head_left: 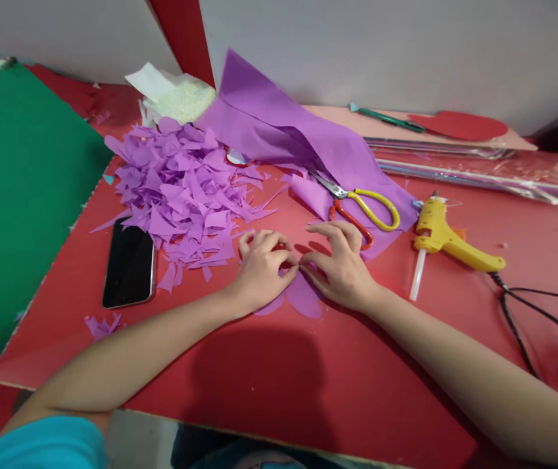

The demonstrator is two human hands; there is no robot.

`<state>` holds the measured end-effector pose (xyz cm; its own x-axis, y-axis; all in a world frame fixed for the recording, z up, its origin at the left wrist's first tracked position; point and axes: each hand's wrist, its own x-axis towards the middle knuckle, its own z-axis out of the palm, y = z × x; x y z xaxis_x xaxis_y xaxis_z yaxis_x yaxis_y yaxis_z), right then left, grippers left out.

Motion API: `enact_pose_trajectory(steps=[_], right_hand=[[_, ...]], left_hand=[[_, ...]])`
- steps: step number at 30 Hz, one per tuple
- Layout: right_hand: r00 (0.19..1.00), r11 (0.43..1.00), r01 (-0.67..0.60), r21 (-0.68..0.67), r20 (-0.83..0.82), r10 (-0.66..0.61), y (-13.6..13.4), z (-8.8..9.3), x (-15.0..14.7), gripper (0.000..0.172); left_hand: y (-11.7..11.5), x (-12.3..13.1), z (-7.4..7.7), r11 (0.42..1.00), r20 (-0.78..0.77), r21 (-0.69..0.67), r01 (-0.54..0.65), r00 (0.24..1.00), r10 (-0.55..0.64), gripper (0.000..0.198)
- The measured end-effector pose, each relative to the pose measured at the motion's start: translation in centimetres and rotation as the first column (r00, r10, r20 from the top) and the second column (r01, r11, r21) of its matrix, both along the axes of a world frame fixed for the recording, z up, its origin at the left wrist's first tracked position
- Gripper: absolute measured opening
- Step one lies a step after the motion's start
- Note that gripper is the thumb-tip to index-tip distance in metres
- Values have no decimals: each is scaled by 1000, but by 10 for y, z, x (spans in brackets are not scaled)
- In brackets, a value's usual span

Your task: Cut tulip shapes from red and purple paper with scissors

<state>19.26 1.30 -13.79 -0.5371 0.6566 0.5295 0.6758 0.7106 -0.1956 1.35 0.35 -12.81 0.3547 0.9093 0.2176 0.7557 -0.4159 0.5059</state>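
Note:
My left hand (pixel 263 272) and my right hand (pixel 341 265) meet at the middle of the red table, fingertips pinched together on a purple petal-shaped paper piece (pixel 304 298). Its rounded lobes show below my fingers; the part between the fingertips is mostly hidden. Just beyond my right hand lie scissors (pixel 340 191) with one yellow and one red handle, resting on a large purple sheet (pixel 279 124). Left of my left hand spreads a heap of purple paper scraps (pixel 181 189).
A black phone (pixel 130 264) lies left of the scraps, near a green board (pixel 19 195). At right rests a yellow glue gun (pixel 442 234) with its black cable (pixel 518 319). Behind are a green pen (pixel 390 120), a red paper shape (pixel 465 126) and plastic-wrapped sticks (pixel 479 177).

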Motion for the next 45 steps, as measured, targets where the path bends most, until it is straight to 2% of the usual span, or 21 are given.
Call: enact_pose_trajectory(steps=[5,11,16,21,26,36,45], right_hand=[[1000,998,5,59,23,-6,1,-2,-3,15],[999,999,-3,39,42,1,1,-4,-3,15],[999,1000,-21,22,38,20,2,-4,-2,15],[999,1000,-29,-4,42,30,2,-4,-2,15],[999,999,-35,-31,34,36,2,-5,-2,18],[998,999,-40,10,46,39,3,-5,-2,15],[998,999,-46,4,44,46,3,-6,-2,14]], left_hand=[[-2,1,-1,1000,-15,-7,-5,1000,4,9],[2,-2,5,1000,-24,11,-1,1000,2,6],[11,-9,14,994,-74,15,104,992,-103,9],[12,-10,14,981,-139,-3,195,971,-193,8],[13,-12,13,974,-186,42,225,959,-213,9],[16,-12,11,960,-238,93,265,942,-237,8],[16,-11,12,966,-233,57,251,945,-231,9]])
